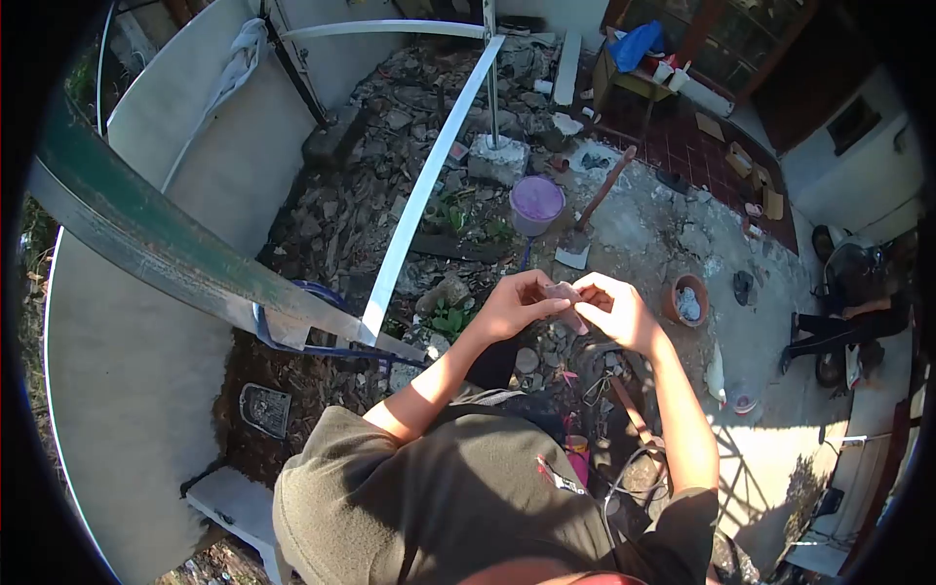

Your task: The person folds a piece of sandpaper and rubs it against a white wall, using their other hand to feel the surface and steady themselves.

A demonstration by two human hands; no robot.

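Observation:
In front of my chest, both hands hold a small, thin pinkish-brown piece (564, 292) between them; I cannot make out its kind. Fingers and thumb of my left hand (517, 307) pinch its left side. My right hand (624, 312) pinches the right side, close to the left fingertips. Part of the piece hangs below the fingers, and the rest is covered by them. Beyond the hands, a shovel (600, 200) with a wooden handle stands tilted beside a bucket (537, 200) with a purple inside.
A green metal beam (175, 219) crosses the left side, near a white metal strip (429, 185). Rubble (390, 117) covers the ground ahead. A clay pot (673, 297) stands at the right. Another person (858, 322) is at the far right. A table (639, 88) holds a blue bag.

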